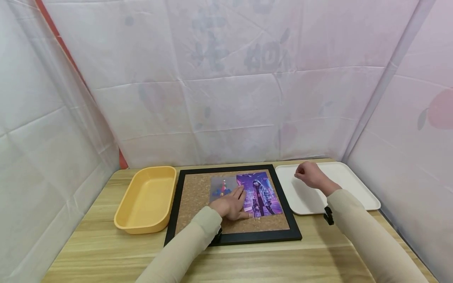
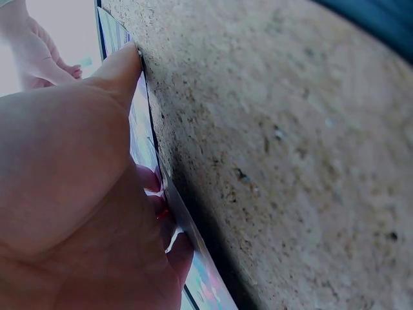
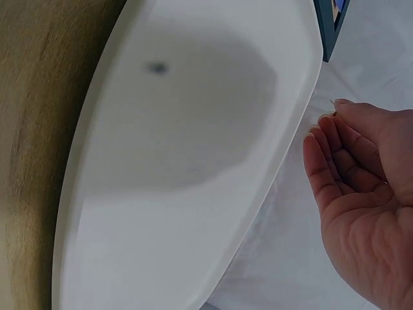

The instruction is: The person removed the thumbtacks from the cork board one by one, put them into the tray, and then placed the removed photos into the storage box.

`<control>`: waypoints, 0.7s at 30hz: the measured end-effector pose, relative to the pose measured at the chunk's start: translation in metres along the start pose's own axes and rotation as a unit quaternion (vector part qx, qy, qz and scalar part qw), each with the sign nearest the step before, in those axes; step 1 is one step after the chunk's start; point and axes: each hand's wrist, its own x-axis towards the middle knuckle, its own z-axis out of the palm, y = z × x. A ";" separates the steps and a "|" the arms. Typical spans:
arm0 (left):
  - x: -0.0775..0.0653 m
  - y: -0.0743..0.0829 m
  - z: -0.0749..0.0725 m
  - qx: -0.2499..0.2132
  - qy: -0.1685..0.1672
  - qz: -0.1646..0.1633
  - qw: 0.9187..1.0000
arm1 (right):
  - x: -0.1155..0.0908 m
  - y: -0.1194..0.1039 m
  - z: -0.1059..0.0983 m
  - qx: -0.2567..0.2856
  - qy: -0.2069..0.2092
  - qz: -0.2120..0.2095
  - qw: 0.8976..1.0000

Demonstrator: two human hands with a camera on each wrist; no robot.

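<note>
My left hand (image 1: 231, 203) lies with fingers extended across two pictures on a black-framed cork board (image 1: 198, 196). Its thumb touches the lower edge of the purple picture (image 1: 262, 192), which shows a hooded figure. To the left, the grey-blue picture (image 1: 217, 184) is partly hidden under that hand; its lower edge stands slightly off the cork in the left wrist view. Above the white tray (image 1: 350, 184), my right hand (image 1: 313, 175) is raised, thumb and fingertips together. The right wrist view shows it pinching a tiny pin (image 3: 332, 103), its thin point sticking out.
A yellow tub (image 1: 146, 200) stands left of the board on the wooden table (image 1: 106, 251). White sheeting (image 1: 226, 98) hangs behind and at both sides. A blurred dark spot (image 3: 157, 67) shows on the white tray; I cannot tell what it is.
</note>
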 end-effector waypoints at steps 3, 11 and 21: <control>0.000 0.000 0.001 0.001 0.001 -0.001 1.000 | -0.001 0.002 0.000 0.001 -0.008 0.011 1.000; -0.002 0.001 -0.001 -0.003 -0.007 -0.002 1.000 | -0.006 0.008 -0.001 -0.001 -0.023 0.036 0.999; -0.001 0.003 -0.001 0.001 -0.007 -0.014 1.000 | -0.008 0.018 0.001 -0.003 -0.025 0.049 0.998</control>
